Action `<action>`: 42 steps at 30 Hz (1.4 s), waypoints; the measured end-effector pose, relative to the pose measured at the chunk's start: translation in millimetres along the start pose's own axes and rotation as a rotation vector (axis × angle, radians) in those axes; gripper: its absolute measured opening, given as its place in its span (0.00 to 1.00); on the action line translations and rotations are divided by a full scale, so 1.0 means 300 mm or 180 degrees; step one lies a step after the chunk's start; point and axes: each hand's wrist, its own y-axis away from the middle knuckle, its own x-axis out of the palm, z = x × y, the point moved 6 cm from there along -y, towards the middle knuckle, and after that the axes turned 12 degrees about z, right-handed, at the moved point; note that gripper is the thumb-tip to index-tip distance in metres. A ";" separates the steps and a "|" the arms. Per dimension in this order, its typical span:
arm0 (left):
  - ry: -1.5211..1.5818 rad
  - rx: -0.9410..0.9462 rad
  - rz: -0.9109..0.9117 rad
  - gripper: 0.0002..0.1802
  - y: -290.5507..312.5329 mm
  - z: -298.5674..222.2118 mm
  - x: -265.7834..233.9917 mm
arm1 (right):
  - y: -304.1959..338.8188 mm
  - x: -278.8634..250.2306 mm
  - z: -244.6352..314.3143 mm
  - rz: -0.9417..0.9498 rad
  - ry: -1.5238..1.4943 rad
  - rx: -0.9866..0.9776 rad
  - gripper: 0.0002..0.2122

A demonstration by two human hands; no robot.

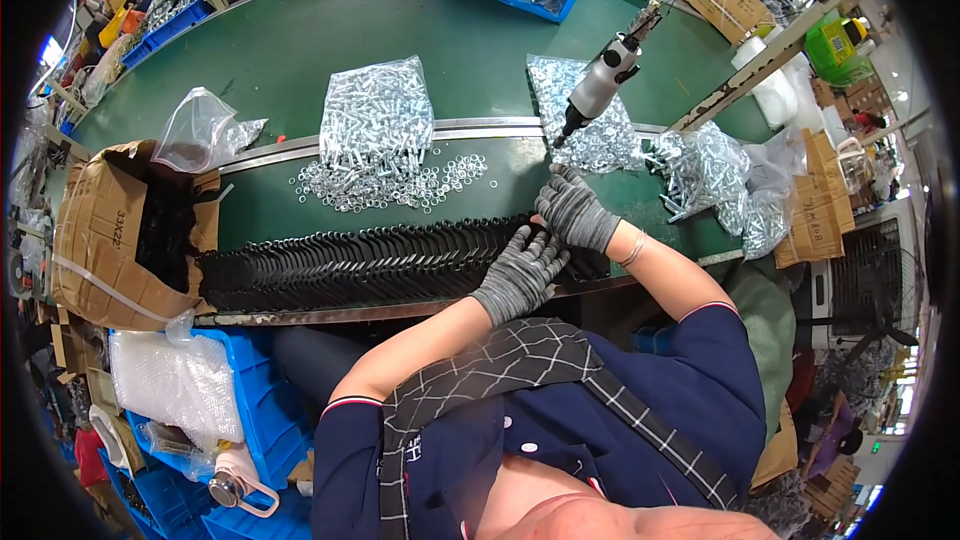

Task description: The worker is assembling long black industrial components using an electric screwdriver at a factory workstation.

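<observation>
A long row of slim black parts point(370, 265) stands packed side by side along the near edge of the green bench. My left hand point(522, 277), in a grey knit glove, lies over the right end of this row with its fingers stretched out and apart. Just beyond it is my gloved right hand point(577, 208), fingers bent and drawn together at the row's far side. Whatever its fingertips hold is hidden. A silver and black power screwdriver point(600, 80) hangs point down above the right hand. Loose metal washers or nuts point(360, 185) lie behind the row.
Bags of screws point(378, 105) and of small metal parts point(570, 100) lie on the bench point(270, 70). More screws spill from bags point(705, 175) at the right. A cardboard box point(110, 240) stands left, a blue bin point(555, 5) at the back. Blue crates point(265, 390) sit below left.
</observation>
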 end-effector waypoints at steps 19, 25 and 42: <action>0.0191 0.0027 -0.0521 0.33 0.011 -0.003 -0.005 | -0.660 -0.158 0.177 0.0047 0.0266 -0.0584 0.15; 0.0216 0.0026 -0.0422 0.34 0.003 -0.007 -0.016 | -0.694 -0.136 0.149 0.0020 0.0330 -0.0586 0.15; 0.0407 0.0199 -0.0410 0.35 0.014 -0.005 0.022 | -0.663 -0.142 0.148 -0.0227 -0.0426 -0.0472 0.10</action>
